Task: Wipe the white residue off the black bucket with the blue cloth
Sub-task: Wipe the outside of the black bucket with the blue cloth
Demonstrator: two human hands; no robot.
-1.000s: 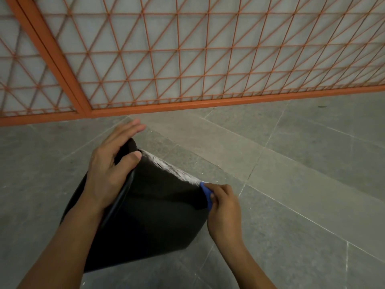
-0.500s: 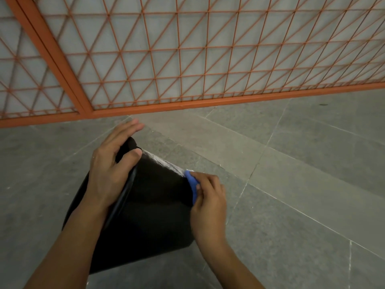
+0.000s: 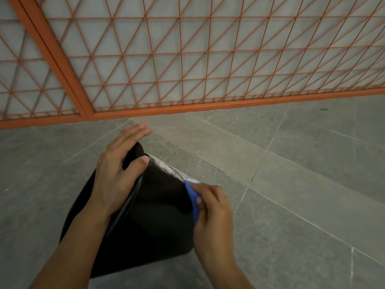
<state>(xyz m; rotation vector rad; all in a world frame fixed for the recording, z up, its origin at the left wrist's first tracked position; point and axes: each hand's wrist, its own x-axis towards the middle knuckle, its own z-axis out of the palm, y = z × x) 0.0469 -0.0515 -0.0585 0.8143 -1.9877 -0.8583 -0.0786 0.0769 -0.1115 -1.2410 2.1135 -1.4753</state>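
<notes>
**Mid-wipe along the bucket's streaked edge**

The black bucket [image 3: 150, 215] lies tipped on the grey stone floor [image 3: 291, 195], its side turned up toward the person. A band of white residue [image 3: 166, 166] runs along the bucket's far upper edge, from just beside the left thumb down to the cloth. That stretch looks unwiped, so I'd judge the job partway through.

The blue cloth [image 3: 192, 197] is bunched small and pressed against the bucket's right edge, at the lower end of the white band. The right hand [image 3: 210, 207] pinches it, fingers curled over the fold with the thumb on the near face.

The left hand [image 3: 118, 174] steadies the bucket from the top: its palm rests over the thin dark handle [image 3: 129, 203], thumb pressed to the side, and its fingers reach straight out past the bucket's top end, not curled round anything.

The next move, as I read it, calls for firm pressure with the cloth up along the band toward the left thumb, while the left hand keeps the bucket from rolling.

Beyond the bucket, an orange lattice fence [image 3: 187, 69] stands along the floor's far edge.
</notes>
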